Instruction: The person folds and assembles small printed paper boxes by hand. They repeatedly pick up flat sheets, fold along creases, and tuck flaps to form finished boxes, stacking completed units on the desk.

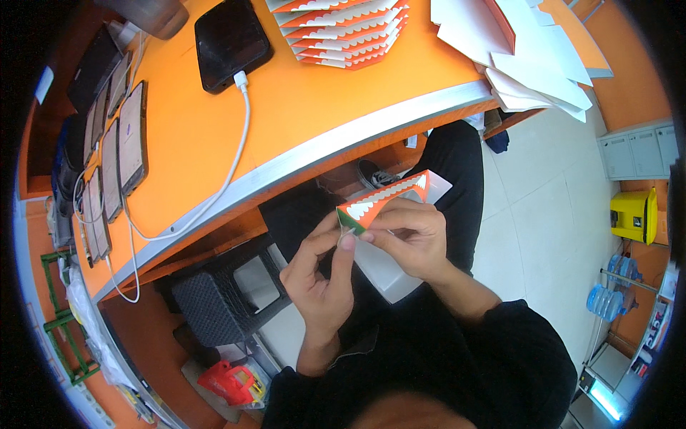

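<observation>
Above my lap, both hands hold a folded orange printed carton [386, 194] with a white scalloped pattern and a green end. My left hand [321, 275] pinches its green left end between thumb and fingers. Wrapped along its near side, my right hand [418, 239] has its thumb close to that same end. Part of the carton is hidden behind the right fingers. A white card [386, 272] lies below my hands, across my lap. On the table stands a nested stack of similar orange and white cartons [343, 34].
A black phone [232, 43] with a white cable [246, 129] lies on the orange table [307, 107]. Several phones [132, 136] line its left side. White card sheets [529, 53] overhang the right edge. A black basket [214, 300] sits below, left of my legs.
</observation>
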The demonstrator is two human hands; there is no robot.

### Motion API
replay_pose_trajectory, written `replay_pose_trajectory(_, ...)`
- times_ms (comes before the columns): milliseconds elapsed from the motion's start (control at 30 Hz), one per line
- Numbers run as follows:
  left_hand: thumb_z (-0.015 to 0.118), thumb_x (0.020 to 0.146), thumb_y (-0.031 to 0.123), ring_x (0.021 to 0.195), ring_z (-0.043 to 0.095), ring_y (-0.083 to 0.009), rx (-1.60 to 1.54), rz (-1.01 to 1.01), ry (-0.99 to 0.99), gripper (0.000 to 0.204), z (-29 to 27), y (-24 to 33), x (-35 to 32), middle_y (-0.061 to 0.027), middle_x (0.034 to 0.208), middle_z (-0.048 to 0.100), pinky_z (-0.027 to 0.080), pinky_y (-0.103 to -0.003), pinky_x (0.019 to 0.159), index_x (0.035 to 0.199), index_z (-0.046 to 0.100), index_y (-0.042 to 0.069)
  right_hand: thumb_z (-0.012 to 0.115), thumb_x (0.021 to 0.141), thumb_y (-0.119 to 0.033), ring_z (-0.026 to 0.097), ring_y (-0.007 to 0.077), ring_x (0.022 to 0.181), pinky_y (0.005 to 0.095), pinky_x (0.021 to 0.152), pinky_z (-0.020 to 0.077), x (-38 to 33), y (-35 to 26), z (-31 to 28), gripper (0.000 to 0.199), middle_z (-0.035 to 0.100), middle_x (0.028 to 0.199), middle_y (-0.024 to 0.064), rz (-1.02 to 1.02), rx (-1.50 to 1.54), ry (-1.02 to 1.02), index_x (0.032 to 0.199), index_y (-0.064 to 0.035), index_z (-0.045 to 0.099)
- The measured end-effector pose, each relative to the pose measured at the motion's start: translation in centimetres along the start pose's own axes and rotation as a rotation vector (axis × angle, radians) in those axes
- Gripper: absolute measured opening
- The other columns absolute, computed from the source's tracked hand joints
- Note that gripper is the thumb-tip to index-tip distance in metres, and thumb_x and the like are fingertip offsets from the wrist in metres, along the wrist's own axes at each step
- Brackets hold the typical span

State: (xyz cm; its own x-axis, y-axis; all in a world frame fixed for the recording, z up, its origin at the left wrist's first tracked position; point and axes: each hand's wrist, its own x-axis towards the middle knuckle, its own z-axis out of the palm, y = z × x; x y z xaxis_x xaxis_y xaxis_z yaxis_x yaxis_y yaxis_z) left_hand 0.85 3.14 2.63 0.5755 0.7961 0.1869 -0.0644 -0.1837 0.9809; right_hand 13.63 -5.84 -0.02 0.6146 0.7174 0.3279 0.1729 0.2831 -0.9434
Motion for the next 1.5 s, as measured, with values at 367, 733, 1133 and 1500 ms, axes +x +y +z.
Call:
replay_pose_trajectory(367, 0.074, 0.089, 0.001, 0.104, 0.074, -0.0315, 0.268, 0.130, -0.024, 0.013, 0.5, -0.3, -0.1, -0.0304, 0.116, 0.071, 0.058, -0.035, 0.087, 0.099, 0.071, -0.006, 0.080, 0.082, 0.002, 0.071, 0.0164, 0.084, 0.0260, 0.072, 0.0521, -0.3, 0.5, -0.1, 0.019, 0.076, 0.097, 0.0156, 0.003, -0.012, 0.004, 0.100, 0.0038, 0.078)
replay_pose_trajectory(733, 0.080, 0.083, 0.001, 0.101, 0.074, -0.0309, 0.372, 0.265, -0.055, 0.026, -0.1, -1.2, -0.9, -0.0275, 0.124, 0.068, 0.058, -0.036, 0.089, 0.109, 0.074, -0.004, 0.073, 0.090, -0.002, 0.069, 0.0205, 0.101, 0.0325, 0.086, 0.0553, -0.9, 1.0, -0.3, 0.022, 0.071, 0.113, 0.0158, 0.113, 0.179, -0.041, 0.111, 0.0041, 0.073)
replay_pose_trajectory(1133, 0.078, 0.088, 0.002, 0.111, 0.064, -0.0187, -0.185, -0.091, -0.243, 0.042, -1.1, -3.3, 0.5, -0.0145, 0.124, 0.063, 0.052, -0.030, 0.094, 0.127, 0.065, -0.005, 0.068, 0.097, -0.009, 0.070, 0.0190, 0.100, 0.0315, 0.083, 0.0566, -1.8, 0.2, 0.9, 0.021, 0.071, 0.111, 0.0143, 0.085, 0.050, -0.058, 0.114, 0.0025, 0.070)
replay_pose_trajectory(1500, 0.064, 0.103, 0.017, 0.076, 0.052, -0.0039, -0.103, -0.105, 0.091, 0.020, -0.2, -3.3, -0.3, -0.0006, 0.090, 0.060, 0.041, -0.019, 0.066, 0.097, 0.066, -0.003, 0.085, 0.076, -0.002, 0.075, 0.0208, 0.071, 0.0294, 0.063, 0.0589, -2.0, -2.8, -0.8, 0.032, 0.075, 0.088, 0.0110, -0.386, -0.545, 0.048, 0.104, 0.0021, 0.070)
